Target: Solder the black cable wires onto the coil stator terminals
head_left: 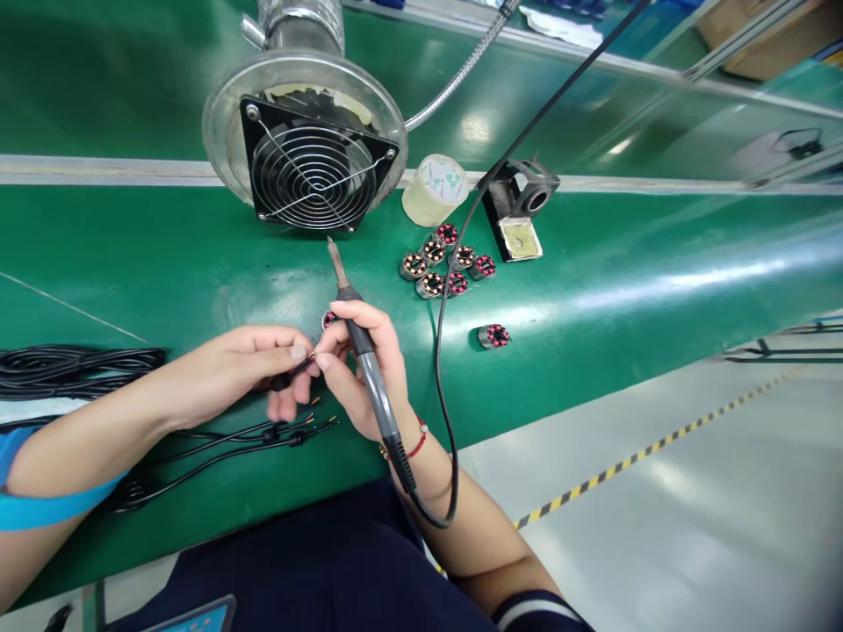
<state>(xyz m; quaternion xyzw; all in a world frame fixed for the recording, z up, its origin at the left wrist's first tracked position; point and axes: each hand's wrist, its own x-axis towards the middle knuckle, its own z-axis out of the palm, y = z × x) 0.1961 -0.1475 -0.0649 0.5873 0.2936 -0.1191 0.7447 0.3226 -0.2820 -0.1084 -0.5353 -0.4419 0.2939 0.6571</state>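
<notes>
Pinched cable (282, 383) in left hand's (260, 358) fingers, clamped soldering iron (377, 386) in right hand (352, 399). Saw no finished joint; judged bare-ended cables (294, 438) left over.

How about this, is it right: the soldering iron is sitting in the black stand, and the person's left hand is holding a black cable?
Not quite: the soldering iron isn't in the black stand. The head view shows it in the person's right hand. The left hand is holding a black cable, just as you said.
</notes>
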